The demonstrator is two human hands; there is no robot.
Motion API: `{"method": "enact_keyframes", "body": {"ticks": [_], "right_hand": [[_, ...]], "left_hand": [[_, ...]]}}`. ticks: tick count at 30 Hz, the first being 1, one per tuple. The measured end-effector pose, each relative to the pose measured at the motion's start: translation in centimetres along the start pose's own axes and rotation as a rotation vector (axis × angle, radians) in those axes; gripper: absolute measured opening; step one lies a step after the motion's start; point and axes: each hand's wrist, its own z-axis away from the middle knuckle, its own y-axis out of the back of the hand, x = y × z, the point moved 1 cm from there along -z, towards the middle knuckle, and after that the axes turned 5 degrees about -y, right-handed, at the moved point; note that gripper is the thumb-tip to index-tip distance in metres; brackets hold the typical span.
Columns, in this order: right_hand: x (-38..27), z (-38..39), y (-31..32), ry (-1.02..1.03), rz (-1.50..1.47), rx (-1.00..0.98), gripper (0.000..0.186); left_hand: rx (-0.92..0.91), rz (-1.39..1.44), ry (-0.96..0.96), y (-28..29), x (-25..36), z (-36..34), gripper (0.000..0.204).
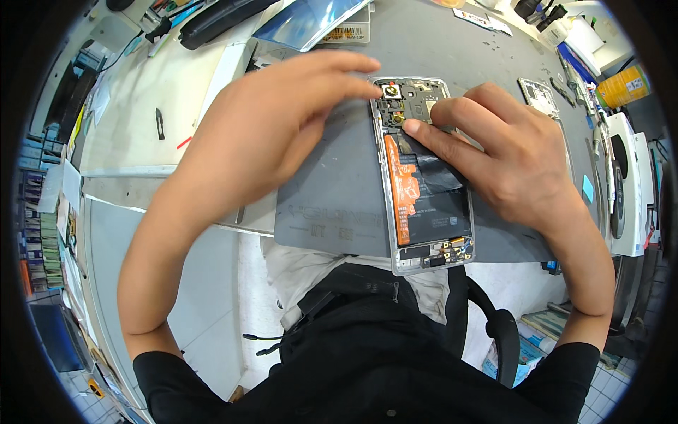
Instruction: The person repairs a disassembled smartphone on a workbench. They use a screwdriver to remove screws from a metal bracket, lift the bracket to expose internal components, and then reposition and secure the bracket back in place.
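Observation:
An opened smartphone (pixel 432 212) lies on the grey work mat (pixel 328 191), its lower end over the mat's near edge. Inside show a black battery with an orange pull tab (pixel 402 194), a dark upper board cover and a small square camera module (pixel 391 92). My left hand (pixel 282 116) reaches in from the left with fingers stretched out; one fingertip is at the phone's upper left edge, beside the camera module. Curled over the phone's upper right side is my right hand (pixel 505 145), gripping it, with the thumb tip on the parts above the battery.
Another phone frame (pixel 539 97) lies at the far right, near several thin tools. A yellow-orange can (pixel 623 87) stands beyond it. At the back are a clear parts box (pixel 351 32) and a shiny blue sheet (pixel 304 22). Tweezers-like black tool (pixel 159 124) rests on the left table.

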Motion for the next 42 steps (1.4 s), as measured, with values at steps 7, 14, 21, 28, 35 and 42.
{"method": "enact_keyframes", "body": {"ticks": [7, 14, 21, 28, 35, 42], "right_hand": [[0.0, 0.0, -0.2, -0.016, -0.048, 0.015, 0.045], [0.1, 0.1, -0.2, -0.022, -0.069, 0.008, 0.046], [0.1, 0.0, -0.3, -0.022, -0.089, 0.003, 0.046], [0.0, 0.1, -0.3, -0.028, -0.096, 0.0, 0.047], [0.0, 0.0, -0.3, -0.026, -0.101, -0.002, 0.047], [0.0, 0.2, -0.5, -0.032, -0.106, 0.015, 0.047]], "left_hand": [[0.001, -0.156, -0.098, -0.9, 1.3, 1.1, 0.039], [-0.011, -0.184, -0.099, -0.6, 0.9, 0.9, 0.044], [-0.084, -0.184, -0.157, 0.1, 0.1, 0.5, 0.048], [-0.086, -0.178, -0.193, 0.3, 0.0, 0.4, 0.051], [-0.07, -0.174, -0.204, 0.2, 0.1, 0.2, 0.049], [-0.071, -0.192, -0.261, 0.5, 0.1, -0.6, 0.043]]}}
